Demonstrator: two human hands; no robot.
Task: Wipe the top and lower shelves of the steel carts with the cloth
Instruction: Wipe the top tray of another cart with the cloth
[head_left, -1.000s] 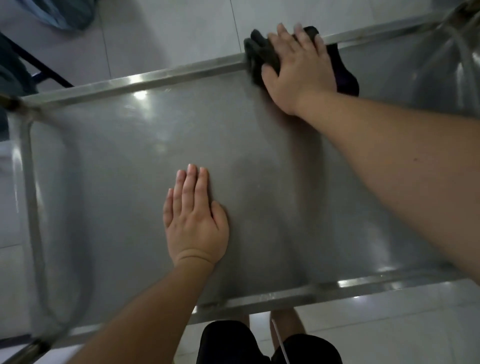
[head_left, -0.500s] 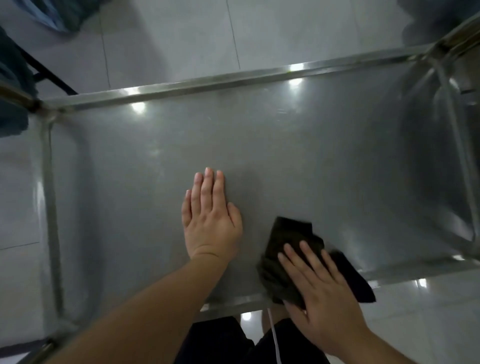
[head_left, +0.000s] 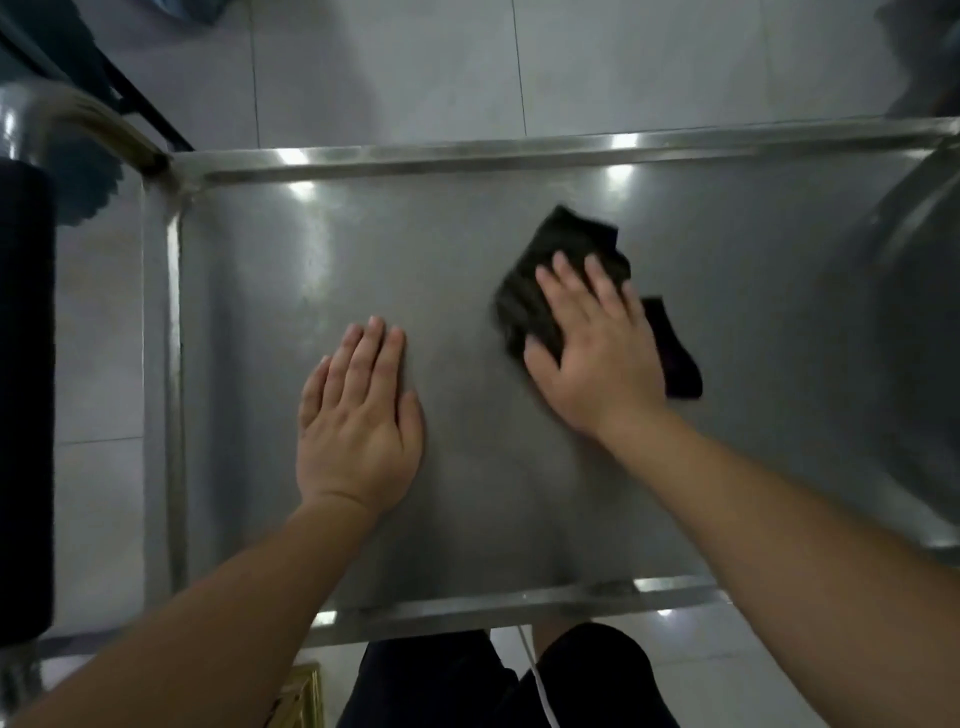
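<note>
1. Steel cart (head_left: 249, 364): top shelf fills the head view, seen from above; raised rim on the left, far and near edges, bright light glints along the far rim.
2. Left hand (head_left: 358, 415): palm down, flat on the shelf left of centre. Fingers (head_left: 371, 358) straight and pressed together, thumb lying alongside. Holds nothing.
3. Cloth (head_left: 550, 260): dark, crumpled, lying on the shelf right of centre, well clear of the rims; one corner sticks out to the right of the hand.
4. Right hand (head_left: 597, 353): pressed flat on the cloth, fingers straight and slightly spread, tips on the fabric. Slightly blurred.
5. Floor (head_left: 389, 67): pale tiles beyond the far rim.
</note>
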